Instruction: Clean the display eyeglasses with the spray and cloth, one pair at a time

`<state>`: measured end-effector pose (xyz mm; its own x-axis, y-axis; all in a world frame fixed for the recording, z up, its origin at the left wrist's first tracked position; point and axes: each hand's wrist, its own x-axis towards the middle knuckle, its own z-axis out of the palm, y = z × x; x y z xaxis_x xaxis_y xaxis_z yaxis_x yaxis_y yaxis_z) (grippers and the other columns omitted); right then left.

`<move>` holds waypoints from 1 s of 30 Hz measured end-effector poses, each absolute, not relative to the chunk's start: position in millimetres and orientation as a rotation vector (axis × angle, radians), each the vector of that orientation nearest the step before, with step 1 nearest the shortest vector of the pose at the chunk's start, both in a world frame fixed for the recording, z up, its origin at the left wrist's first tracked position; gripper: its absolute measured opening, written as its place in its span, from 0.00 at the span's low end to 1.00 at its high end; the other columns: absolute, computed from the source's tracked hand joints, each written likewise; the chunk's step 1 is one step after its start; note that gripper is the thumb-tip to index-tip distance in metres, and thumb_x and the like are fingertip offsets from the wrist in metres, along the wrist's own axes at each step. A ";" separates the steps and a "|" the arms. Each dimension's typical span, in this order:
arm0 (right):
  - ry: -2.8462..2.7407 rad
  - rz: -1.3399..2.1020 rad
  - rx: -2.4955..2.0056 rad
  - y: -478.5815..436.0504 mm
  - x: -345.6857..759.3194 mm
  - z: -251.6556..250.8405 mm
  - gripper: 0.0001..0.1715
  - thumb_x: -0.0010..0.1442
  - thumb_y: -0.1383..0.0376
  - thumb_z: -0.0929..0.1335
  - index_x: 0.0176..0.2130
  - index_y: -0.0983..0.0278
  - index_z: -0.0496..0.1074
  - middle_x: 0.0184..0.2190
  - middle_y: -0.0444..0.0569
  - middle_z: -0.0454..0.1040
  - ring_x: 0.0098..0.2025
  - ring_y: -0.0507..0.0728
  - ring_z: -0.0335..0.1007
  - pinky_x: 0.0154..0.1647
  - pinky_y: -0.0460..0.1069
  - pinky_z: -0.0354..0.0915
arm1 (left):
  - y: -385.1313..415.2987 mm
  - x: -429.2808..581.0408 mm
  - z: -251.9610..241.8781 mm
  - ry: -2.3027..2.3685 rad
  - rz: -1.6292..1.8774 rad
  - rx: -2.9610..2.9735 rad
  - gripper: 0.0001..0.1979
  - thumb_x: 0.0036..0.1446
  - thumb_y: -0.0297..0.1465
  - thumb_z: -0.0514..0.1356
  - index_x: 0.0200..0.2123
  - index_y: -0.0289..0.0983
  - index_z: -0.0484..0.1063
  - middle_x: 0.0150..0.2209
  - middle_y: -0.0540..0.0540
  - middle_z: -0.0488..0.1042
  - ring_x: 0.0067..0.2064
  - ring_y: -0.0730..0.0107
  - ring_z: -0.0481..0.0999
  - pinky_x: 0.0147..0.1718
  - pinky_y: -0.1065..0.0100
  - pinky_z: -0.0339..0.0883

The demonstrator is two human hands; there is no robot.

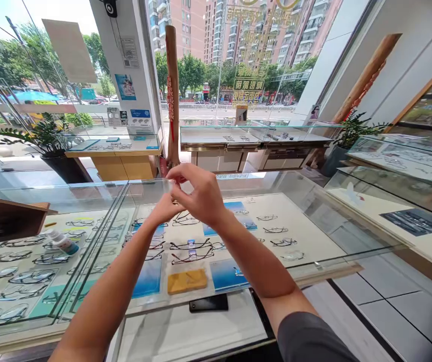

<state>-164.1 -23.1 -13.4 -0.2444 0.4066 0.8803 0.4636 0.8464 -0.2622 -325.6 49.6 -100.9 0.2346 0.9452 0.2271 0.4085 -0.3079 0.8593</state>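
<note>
My right hand is raised over the glass display case, with its thumb and index finger curled together in a pinch. Just to the left and partly behind it is my left hand, its fingers bent in toward the right fingertips. The two hands meet there, and whatever lies between the fingertips is too small or hidden to make out. Under the glass, below my hands, lie eyeglasses in rows, blue cards and a yellow case.
A black phone lies at the case's near edge. To the left, a white bottle and a wooden box rest on the adjoining glass case. Wooden posts, potted plants and more display counters stand beyond, before large windows.
</note>
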 end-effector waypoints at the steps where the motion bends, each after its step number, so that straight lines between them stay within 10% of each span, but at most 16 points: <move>1: -1.842 -0.070 -0.694 -11.7 -163.1 -24.8 0.11 0.67 0.70 0.66 0.45 0.59 0.76 0.40 0.45 0.82 0.41 0.54 0.78 0.48 0.51 0.75 | 55.7 -328.8 -102.6 1.218 1.075 1.781 0.17 0.46 0.42 0.74 0.33 0.37 0.80 0.27 0.46 0.76 0.33 0.61 0.72 0.31 0.65 0.65; 12: -1.703 0.233 -1.041 63.3 -133.5 -136.3 0.07 0.60 0.68 0.68 0.37 0.60 0.78 0.37 0.52 0.85 0.39 0.60 0.80 0.49 0.55 0.76 | 76.3 -337.2 -112.2 1.109 1.368 1.478 0.31 0.44 0.58 0.75 0.36 0.37 0.81 0.31 0.46 0.77 0.32 0.69 0.68 0.31 0.67 0.63; 30: -1.560 0.677 -0.901 49.5 -132.7 -130.0 0.18 0.65 0.50 0.73 0.39 0.62 0.79 0.32 0.46 0.79 0.33 0.55 0.72 0.40 0.52 0.71 | 64.0 -319.1 -118.1 0.914 1.333 1.379 0.33 0.41 0.57 0.80 0.36 0.35 0.84 0.23 0.52 0.69 0.25 0.77 0.59 0.25 0.71 0.51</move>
<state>-132.7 49.5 -130.0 -0.0513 0.8411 0.5384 0.1810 0.5380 -0.8233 -319.1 64.0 -118.1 0.1172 0.9597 0.2553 -0.1072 -0.2434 0.9640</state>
